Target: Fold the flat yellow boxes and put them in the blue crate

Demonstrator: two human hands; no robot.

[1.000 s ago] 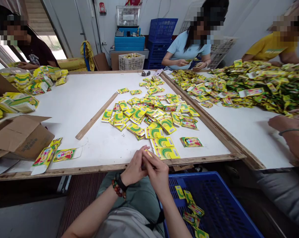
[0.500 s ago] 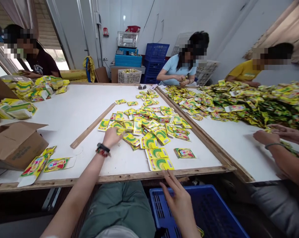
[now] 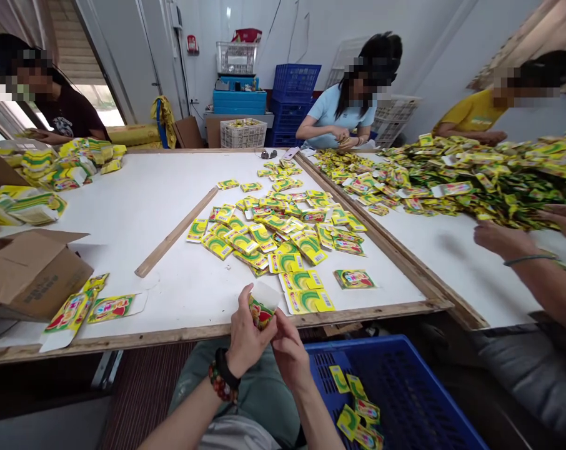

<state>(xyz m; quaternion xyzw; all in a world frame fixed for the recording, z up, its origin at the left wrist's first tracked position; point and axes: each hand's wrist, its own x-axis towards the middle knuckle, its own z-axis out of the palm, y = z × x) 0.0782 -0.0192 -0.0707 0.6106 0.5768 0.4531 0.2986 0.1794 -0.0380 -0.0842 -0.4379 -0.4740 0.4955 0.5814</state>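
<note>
Above my lap, at the front edge of the table, my left hand (image 3: 246, 340) is wrapped round a small yellow, green and red card box (image 3: 260, 311) with its white end flap standing up. The fingers of my right hand (image 3: 290, 351) close on the lower right edge of that box; the fingertips are partly hidden. Past my hands lies a loose heap of similar flat yellow boxes (image 3: 248, 242). Two boxes (image 3: 306, 290) lie side by side near the table edge, and a single box (image 3: 355, 279) rests to their right.
A blue crate (image 3: 405, 375) with several boxes inside stands below the table at right. On the white table (image 3: 165, 187) lie a wooden strip (image 3: 177, 232) and an open carton (image 3: 34, 272). A wooden divider (image 3: 381, 237) separates a large packet pile (image 3: 498, 181). Several co-workers sit around.
My left hand has come back from the heap to the table edge with a box. My right hand has risen from over the crate to meet it. Boxes now show in the crate.
</note>
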